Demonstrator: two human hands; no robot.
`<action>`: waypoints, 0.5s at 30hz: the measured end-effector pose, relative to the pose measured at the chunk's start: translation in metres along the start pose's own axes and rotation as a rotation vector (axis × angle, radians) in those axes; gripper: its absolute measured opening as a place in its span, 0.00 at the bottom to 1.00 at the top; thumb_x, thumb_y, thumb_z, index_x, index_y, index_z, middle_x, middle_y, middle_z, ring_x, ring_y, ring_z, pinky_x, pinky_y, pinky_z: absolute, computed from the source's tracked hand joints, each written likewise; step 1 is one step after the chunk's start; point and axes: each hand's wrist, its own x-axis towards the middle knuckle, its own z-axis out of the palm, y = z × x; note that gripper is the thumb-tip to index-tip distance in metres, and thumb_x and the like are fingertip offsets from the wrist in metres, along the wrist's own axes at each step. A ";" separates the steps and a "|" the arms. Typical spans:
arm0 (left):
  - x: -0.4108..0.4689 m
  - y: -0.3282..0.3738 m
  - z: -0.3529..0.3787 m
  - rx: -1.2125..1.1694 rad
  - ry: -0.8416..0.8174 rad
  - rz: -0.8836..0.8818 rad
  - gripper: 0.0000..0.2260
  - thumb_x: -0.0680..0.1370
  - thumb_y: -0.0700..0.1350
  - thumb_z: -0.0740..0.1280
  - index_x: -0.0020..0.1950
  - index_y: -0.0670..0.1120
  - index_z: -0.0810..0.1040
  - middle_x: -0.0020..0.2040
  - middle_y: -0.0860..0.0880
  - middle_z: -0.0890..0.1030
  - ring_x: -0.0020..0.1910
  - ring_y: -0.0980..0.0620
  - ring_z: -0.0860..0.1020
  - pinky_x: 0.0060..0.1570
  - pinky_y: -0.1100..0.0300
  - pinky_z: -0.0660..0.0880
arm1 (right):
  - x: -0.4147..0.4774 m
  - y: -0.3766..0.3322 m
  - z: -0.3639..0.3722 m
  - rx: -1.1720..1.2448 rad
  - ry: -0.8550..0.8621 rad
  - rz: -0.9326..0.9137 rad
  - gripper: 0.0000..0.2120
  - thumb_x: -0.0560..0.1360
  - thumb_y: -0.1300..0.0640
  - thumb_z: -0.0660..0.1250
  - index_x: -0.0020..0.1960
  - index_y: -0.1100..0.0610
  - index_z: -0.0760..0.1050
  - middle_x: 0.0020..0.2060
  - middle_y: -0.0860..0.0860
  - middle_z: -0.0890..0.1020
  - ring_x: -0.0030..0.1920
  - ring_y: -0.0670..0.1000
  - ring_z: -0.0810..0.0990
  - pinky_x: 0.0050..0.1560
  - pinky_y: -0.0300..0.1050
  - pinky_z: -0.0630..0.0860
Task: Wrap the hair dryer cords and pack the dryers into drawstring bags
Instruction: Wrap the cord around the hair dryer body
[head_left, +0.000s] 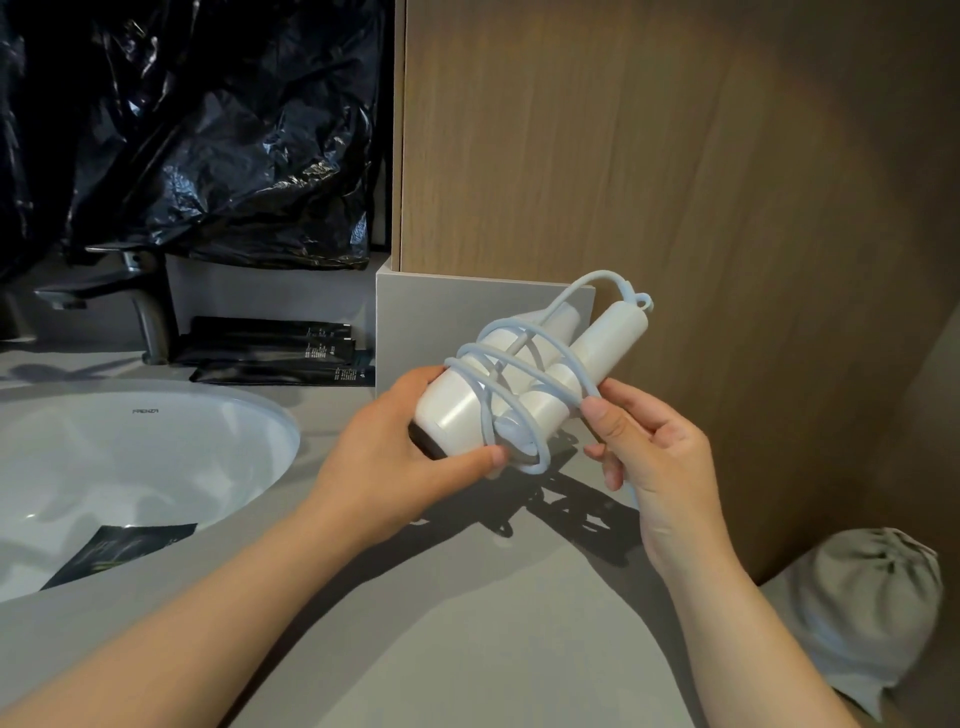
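Grey bathroom counter (467, 623) was what we were working over, with a white sink (130, 457) on the left and a wood panel (675, 156) straight ahead. We had the white hair dryer (457, 410) up in the air above the counter, folded, with its cord (519, 358) looped round it several times. Our left hand (395, 467) gripped the fat end of the dryer, fingers and thumb curled round it. Our right hand (660, 467) pinched the cord between thumb and forefinger, just beside the handle. 1 grey drawstring bag (872, 608) sat gathered shut on the counter at the far right. Beside the tap (140, 301) lay black sachets (275, 348), with crinkly black plastic (218, 130) above.
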 end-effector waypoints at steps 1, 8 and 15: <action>0.000 -0.001 0.000 -0.013 0.003 -0.010 0.28 0.64 0.61 0.76 0.60 0.65 0.67 0.49 0.67 0.76 0.48 0.67 0.76 0.45 0.63 0.79 | -0.001 0.001 0.000 -0.013 -0.024 -0.017 0.18 0.63 0.49 0.71 0.53 0.47 0.78 0.38 0.40 0.85 0.31 0.43 0.80 0.28 0.33 0.75; 0.002 -0.009 0.001 -0.056 0.025 -0.079 0.26 0.63 0.62 0.77 0.57 0.64 0.71 0.48 0.63 0.79 0.47 0.62 0.79 0.46 0.53 0.81 | -0.004 0.010 0.005 -0.278 -0.090 -0.070 0.28 0.57 0.41 0.75 0.56 0.37 0.73 0.48 0.34 0.81 0.48 0.40 0.82 0.40 0.31 0.79; 0.004 -0.006 0.003 -0.226 -0.074 -0.162 0.20 0.66 0.55 0.78 0.54 0.54 0.77 0.37 0.54 0.80 0.29 0.57 0.76 0.29 0.61 0.74 | 0.000 0.009 -0.001 -0.275 0.065 -0.162 0.14 0.66 0.43 0.68 0.50 0.43 0.79 0.39 0.34 0.83 0.46 0.35 0.80 0.36 0.25 0.74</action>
